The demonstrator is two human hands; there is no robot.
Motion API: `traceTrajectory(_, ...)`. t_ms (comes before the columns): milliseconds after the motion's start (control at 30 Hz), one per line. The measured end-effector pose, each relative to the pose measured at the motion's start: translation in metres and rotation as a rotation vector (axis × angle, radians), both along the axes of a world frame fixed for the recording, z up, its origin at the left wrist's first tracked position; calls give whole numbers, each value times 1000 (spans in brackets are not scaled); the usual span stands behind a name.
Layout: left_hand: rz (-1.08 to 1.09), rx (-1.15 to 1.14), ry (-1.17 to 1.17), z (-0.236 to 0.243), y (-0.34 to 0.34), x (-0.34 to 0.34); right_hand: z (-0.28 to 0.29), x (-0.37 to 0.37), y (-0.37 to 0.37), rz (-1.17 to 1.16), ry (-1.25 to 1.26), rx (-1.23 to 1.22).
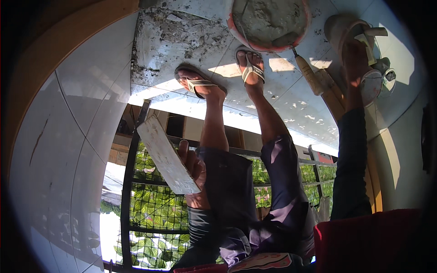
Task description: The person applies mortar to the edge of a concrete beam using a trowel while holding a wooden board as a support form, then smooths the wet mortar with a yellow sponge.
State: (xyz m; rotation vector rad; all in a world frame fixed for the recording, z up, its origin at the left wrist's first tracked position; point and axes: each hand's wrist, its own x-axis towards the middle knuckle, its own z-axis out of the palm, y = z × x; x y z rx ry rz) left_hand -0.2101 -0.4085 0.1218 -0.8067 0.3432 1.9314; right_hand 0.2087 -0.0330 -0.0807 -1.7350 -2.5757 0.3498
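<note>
My left hand [195, 167] is closed around the back of a plastering float [167, 154], a flat, narrow board smeared with white. It is held tilted in front of my left leg, and part of my fingers is hidden behind it. My right arm stretches forward to the far right, where my right hand [354, 57] is at a pale round container [339, 32]; its fingers cannot be made out. Left of that hand, a trowel [309, 75] with a wooden handle leans against a red-rimmed bucket [231, 25] of wet grey mortar [268, 18].
My sandalled feet [250, 68] stand on pale tiles before a rough, mortar-strewn patch [177, 41]. A dark metal mesh railing [157, 182] with green leaves is near me. A tiled wall [63, 136] rises at left. A small tub [372, 86] sits at right.
</note>
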Motion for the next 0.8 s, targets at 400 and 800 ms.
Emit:
traceTrajectory(400, -96, 123, -29, 14, -31, 44, 67, -187, -104, -69, -332, -729)
traceTrajectory(800, -780, -438, 516, 116, 0, 26, 270, -190, -87, -77, -381, -793)
